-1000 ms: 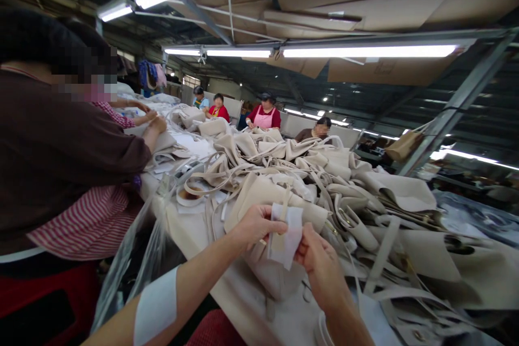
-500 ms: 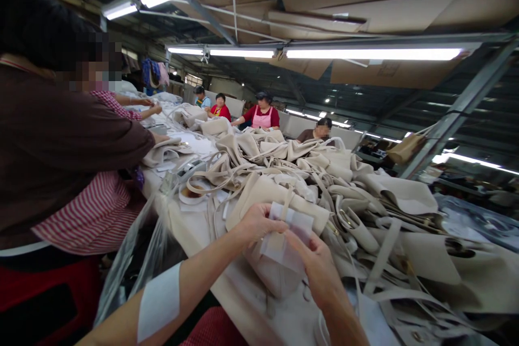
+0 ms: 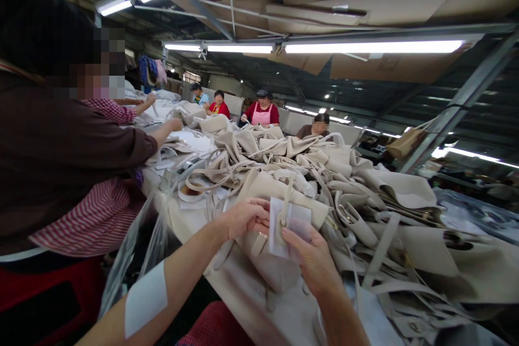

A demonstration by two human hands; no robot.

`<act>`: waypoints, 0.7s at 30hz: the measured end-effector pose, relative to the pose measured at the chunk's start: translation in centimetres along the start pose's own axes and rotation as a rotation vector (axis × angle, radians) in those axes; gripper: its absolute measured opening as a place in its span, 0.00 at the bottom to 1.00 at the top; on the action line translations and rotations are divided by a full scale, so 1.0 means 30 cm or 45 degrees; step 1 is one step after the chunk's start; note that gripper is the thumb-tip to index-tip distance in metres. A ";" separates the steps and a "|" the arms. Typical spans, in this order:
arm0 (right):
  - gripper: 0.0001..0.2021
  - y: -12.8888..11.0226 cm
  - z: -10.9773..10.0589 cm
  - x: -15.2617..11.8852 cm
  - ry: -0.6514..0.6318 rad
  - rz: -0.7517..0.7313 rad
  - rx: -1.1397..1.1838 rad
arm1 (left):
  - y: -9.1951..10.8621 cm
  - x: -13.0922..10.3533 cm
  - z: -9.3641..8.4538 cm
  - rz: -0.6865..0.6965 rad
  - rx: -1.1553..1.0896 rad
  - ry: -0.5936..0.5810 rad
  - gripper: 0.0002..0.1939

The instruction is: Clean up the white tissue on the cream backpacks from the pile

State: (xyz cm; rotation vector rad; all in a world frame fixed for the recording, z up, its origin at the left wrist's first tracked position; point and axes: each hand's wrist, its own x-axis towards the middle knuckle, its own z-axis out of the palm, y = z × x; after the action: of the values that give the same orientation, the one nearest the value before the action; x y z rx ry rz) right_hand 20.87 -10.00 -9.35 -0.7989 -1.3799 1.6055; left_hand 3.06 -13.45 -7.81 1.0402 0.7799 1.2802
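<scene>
Head view: the right hand (image 3: pixel 318 264) is gripping a translucent white sheet (image 3: pixel 300 217) by its lower right part, with the thumb pressing on the front face. The left hand (image 3: pixel 240 221) is standing just beside the left edge of the sheet with its fingers half curled; whether those fingers are touching the sheet cannot be told. A white patch (image 3: pixel 146 300) is covering part of the left forearm.

The sheet is sitting between the two hands, above the front bag (image 3: pixel 275 277). A narrow beige strap (image 3: pixel 287 195) is running down to the sheet, and its end is overlapping the sheet, with a small metal fitting (image 3: pixel 283 220) showing. The front bag is resting at the near side of the table (image 3: pixel 184 221).

Beyond the hands, a pile (image 3: pixel 324 158) of beige bags and straps is covering much of the table. A ring-shaped roll (image 3: pixel 191 190) is lying left of the pile, and clear film (image 3: pixel 156 230) is hanging over the table edge. At left, a co-worker (image 3: pixel 60 140) in a brown top is reaching over the table. Lamps (image 3: pixel 373 47) are shining overhead.
</scene>
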 end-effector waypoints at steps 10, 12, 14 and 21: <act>0.20 -0.010 0.019 -0.014 0.023 -0.076 -0.121 | -0.030 0.020 0.002 -0.059 0.082 0.067 0.20; 0.20 -0.005 0.023 -0.015 0.055 -0.100 -0.151 | -0.026 0.027 0.025 -0.034 0.181 0.102 0.18; 0.21 0.004 0.027 -0.020 0.098 -0.114 -0.159 | -0.023 0.032 0.047 0.004 0.259 0.139 0.15; 0.24 0.031 0.013 -0.073 0.104 -0.014 0.043 | -0.027 0.031 0.098 0.067 0.311 0.292 0.04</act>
State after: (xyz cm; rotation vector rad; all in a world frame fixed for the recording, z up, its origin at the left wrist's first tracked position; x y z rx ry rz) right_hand 21.31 -12.17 -10.33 -0.8264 -1.2944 1.5662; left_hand 6.20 -13.03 -7.42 1.1252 1.1110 1.3895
